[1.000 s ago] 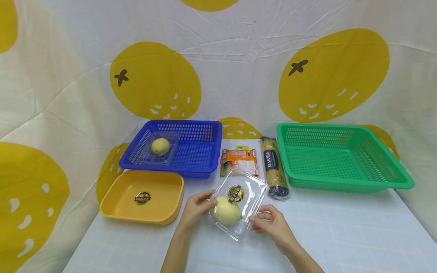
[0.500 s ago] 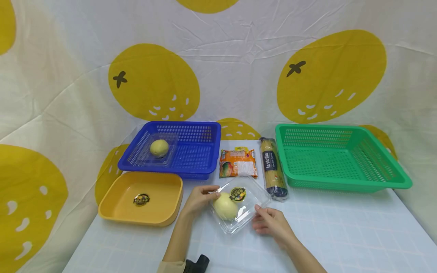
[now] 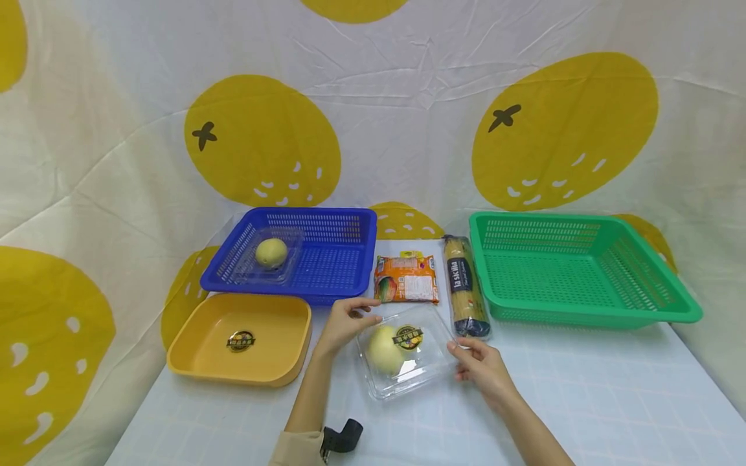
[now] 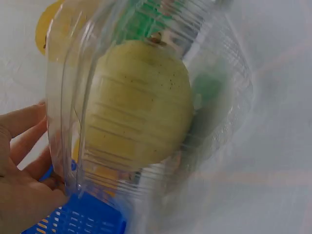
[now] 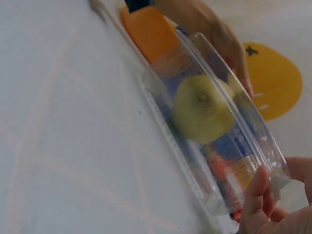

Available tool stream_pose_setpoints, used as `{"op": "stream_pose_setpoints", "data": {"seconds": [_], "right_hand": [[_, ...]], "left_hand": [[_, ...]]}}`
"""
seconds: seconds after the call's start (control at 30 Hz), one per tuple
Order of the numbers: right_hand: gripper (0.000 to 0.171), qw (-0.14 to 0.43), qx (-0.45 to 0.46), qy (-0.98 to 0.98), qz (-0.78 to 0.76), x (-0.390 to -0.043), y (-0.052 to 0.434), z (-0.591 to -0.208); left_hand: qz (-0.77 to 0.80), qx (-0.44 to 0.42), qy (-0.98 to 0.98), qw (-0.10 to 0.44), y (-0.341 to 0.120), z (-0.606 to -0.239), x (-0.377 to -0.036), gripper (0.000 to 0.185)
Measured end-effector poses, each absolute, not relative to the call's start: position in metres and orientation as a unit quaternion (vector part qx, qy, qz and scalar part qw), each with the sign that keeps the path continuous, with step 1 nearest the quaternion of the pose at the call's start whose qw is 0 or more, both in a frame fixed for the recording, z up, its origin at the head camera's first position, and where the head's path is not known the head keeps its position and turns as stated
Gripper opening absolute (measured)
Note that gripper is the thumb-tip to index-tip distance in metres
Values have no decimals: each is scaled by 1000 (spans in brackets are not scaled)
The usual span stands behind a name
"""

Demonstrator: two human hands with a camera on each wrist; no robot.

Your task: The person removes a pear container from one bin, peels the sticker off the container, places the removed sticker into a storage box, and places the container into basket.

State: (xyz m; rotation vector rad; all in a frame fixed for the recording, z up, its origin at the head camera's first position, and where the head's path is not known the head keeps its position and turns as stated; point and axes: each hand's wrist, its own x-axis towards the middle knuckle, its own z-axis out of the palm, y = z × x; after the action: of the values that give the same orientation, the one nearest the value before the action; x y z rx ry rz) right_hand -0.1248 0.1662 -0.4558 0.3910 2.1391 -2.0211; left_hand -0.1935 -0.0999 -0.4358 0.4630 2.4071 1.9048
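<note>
A clear plastic clamshell box (image 3: 422, 369) with a round black-and-gold sticker lies between my hands over the near middle of the table. Inside it, towards the left, sits a pale yellow, pear-like fruit (image 3: 384, 350) with a short stem and small specks, seen close in the left wrist view (image 4: 139, 105). My left hand (image 3: 346, 323) pinches the rim at the upper left, fingers and thumb on either side. At the opposite side, my right hand (image 3: 484, 369) pinches the box's right edge between thumb and fingers, as the right wrist view shows (image 5: 280, 200).
A blue basket (image 3: 332, 265) at the back left holds another boxed yellow fruit (image 3: 271, 252). In front stands a yellow tray (image 3: 204, 353) with a sticker. An orange food packet (image 3: 402, 285) and a spaghetti pack (image 3: 464, 294) lie behind the box, with a green basket (image 3: 559, 272) to their right.
The box has turned and levelled, its near corner moving left. My left hand has moved slightly up, and my right hand has moved right with the edge. Both keep their hold.
</note>
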Motion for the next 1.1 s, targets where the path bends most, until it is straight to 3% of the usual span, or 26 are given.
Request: {"op": "stream_pose_setpoints", "data": {"seconds": [0.13,0.47,1.1], "right_hand": [[51,90,132,712,-683,-124,166,-456],[47,95,130,701,-694,-124,166,-455],[48,148,75,662,-731,-126,178,-464]], "left_hand": [[619,208,757,-19,-90,-433,-186,28],[531,265,805,21,-70,-426,-175,36],[462,273,844,12,-61,-427,-166,40]]}}
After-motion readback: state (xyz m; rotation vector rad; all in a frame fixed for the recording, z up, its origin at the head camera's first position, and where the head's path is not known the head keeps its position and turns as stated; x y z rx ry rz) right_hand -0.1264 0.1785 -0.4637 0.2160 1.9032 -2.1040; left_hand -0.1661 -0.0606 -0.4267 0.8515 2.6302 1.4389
